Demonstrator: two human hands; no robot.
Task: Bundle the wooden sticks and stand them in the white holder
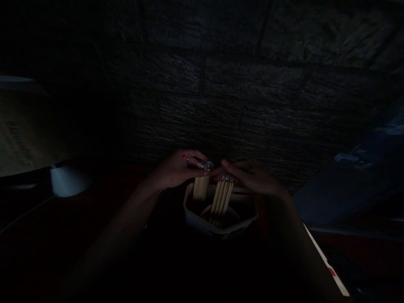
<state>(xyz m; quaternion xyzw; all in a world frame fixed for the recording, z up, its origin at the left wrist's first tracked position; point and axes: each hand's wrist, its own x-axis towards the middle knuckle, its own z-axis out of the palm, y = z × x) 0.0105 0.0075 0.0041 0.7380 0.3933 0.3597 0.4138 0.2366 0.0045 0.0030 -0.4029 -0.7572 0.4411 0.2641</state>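
It is very dark around my hands. My left hand (181, 168) is closed around the top of one bundle of wooden sticks (201, 188). A second bundle of sticks (221, 198), slightly tilted, hangs from my right hand (249, 176), whose fingers grip its upper end. Shiny, crinkled clear wrap shows at both upper ends. The lower ends reach into an angular, light-rimmed container (189, 210). Inside it a round rim (233, 212) is faintly visible. Whether the sticks touch the bottom I cannot tell.
Behind the container rises a dark, rough block wall (202, 84). A printed brown bag or box (25, 130) stands at left, near a white cup-like object (67, 182). At right are a bluish panel (334, 185) and a pale strip with a red mark (326, 261).
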